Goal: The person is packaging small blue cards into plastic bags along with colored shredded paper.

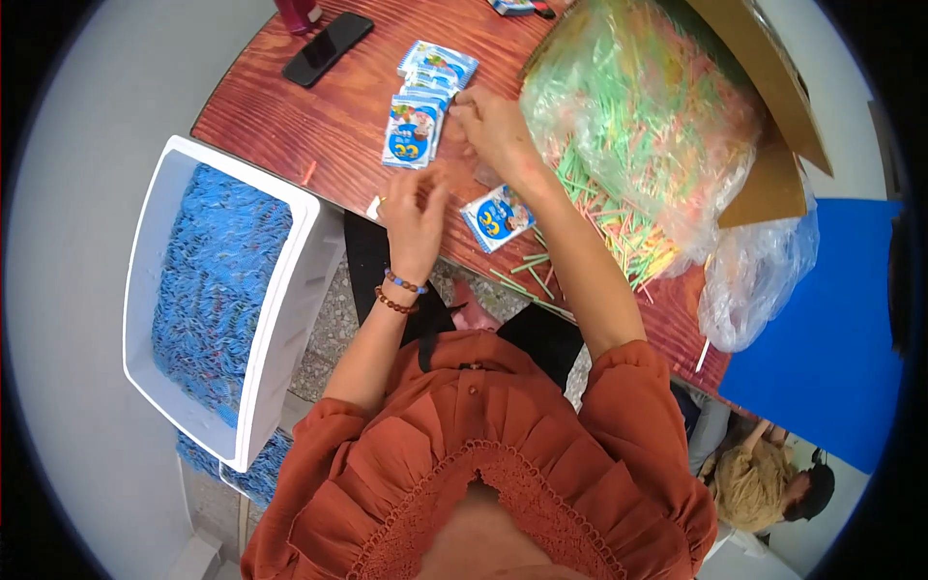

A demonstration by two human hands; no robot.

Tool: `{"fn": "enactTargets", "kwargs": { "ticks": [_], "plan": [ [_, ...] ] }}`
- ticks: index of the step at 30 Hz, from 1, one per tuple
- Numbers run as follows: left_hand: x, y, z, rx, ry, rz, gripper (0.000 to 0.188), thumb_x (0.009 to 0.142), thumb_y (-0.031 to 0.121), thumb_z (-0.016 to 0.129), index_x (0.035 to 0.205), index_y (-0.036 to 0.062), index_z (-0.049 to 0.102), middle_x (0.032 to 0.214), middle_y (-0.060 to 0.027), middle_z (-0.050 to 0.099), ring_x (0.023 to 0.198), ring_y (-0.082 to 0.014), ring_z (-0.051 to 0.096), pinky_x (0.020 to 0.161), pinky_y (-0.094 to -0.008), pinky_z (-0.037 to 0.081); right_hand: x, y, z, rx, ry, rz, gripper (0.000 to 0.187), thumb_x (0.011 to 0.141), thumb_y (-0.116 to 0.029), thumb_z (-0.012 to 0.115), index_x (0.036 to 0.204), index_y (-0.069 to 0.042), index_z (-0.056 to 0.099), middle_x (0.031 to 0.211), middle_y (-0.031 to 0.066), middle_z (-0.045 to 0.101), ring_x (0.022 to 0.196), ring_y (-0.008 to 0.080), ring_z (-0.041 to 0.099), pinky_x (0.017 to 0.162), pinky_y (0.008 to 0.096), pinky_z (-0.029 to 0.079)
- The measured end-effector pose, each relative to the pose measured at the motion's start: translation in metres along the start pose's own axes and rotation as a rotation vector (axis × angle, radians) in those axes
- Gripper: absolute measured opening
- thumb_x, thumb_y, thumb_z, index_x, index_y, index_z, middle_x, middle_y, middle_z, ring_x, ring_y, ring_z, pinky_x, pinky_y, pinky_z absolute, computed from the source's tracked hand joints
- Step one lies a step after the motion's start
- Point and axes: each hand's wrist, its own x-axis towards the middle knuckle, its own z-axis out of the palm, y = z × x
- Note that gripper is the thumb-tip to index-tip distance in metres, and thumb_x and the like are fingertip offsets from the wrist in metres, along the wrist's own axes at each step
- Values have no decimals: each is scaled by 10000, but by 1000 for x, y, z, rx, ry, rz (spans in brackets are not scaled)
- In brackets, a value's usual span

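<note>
A row of overlapping small blue-and-white packets [411, 130] lies on the reddish wooden table. At its right edge is my right hand [498, 135], its fingers bent together at the tips; whether they pinch a packet is hidden. Just below the row hovers my left hand [416, 213], fingers curled and a little blurred, with beaded bracelets on the wrist. A small white piece [375, 207] shows beside its outer side. One single packet [499, 218] lies apart from the others, near the table's front edge, between my two forearms.
Plastic bags of thin green, pink and yellow sticks [657, 116] spill from a cardboard box [773, 184] at right. A white bin [309, 242] of blue pieces stands left. A black phone [329, 48] lies at the back. A person [759, 483] sits at lower right.
</note>
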Motion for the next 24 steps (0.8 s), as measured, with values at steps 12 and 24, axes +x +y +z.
{"fn": "enactTargets", "kwargs": {
  "ticks": [12, 24],
  "plan": [
    [-6, 12, 38, 521, -222, 243, 224, 759, 255, 757, 807, 79, 626, 814, -66, 645, 906, -258, 579, 809, -413, 314, -148, 43, -75, -162, 16, 161, 224, 885, -199, 611, 1016, -22, 650, 858, 108, 671, 749, 234, 642, 675, 348, 483],
    [4, 40, -6, 508, -336, 510, 161, 802, 93, 738, 907, 43, 627, 782, -24, 583, 713, -190, 534, 752, -322, 399, -145, 29, -71, -105, 186, -49, 278, 848, -265, 651, 1011, -40, 648, 880, 132, 642, 822, 321, 630, 738, 415, 489]
  ]
}}
